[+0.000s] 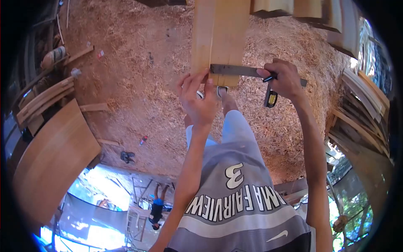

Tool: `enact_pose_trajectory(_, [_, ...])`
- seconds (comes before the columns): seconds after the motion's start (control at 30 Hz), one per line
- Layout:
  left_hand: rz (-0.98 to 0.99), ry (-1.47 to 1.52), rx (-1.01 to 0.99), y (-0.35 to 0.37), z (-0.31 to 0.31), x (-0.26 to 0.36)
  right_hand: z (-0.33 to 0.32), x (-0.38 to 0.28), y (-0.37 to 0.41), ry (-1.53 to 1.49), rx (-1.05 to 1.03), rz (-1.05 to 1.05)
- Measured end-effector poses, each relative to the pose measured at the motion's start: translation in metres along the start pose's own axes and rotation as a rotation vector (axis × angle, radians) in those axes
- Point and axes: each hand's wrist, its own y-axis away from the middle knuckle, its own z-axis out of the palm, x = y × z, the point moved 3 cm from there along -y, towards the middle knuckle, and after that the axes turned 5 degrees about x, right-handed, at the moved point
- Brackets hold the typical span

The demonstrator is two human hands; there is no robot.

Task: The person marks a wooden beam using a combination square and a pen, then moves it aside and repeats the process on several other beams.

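Two pale wooden boards (222, 33) lie side by side, their near ends in front of my legs. Across the right one rests the dark metal blade of a combination square (237, 70); its head with a yellow level vial hangs at the right. My right hand (286, 79) is closed on the blade's right part and also has a black pen (270, 77) between its fingers. At the near end of the left board, my left hand (199, 96) has its fingers curled at the wood, close to the blade's left tip. Its fingertips are partly hidden.
Shavings cover the ground (147, 84). More planks (319, 12) stand at the upper right, and stacked lumber (365, 113) sits at the right. A large curved wooden panel (54, 155) is at the left. Another person (157, 208) stands in the background, lower left.
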Motion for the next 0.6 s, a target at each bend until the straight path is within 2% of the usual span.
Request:
enact_pose_trajectory(0.07, [0.081, -0.019, 0.061, 0.004, 0.001, 0.007, 0.003, 0.002, -0.003, -0.011, -0.041, -0.026])
enact_pose_trajectory(0.2, [0.049, -0.005, 0.087, 0.006, 0.006, 0.002, 0.009, 0.007, -0.004, -0.078, -0.026, -0.012])
enact_pose_trajectory(0.47, [0.158, -0.002, 0.105, -0.007, 0.006, 0.006, 0.010, 0.002, 0.008, -0.088, 0.029, 0.032])
enact_pose_trajectory(0.6, [0.072, -0.006, 0.056, -0.013, 0.001, 0.006, 0.011, 0.002, 0.011, -0.104, 0.077, 0.056])
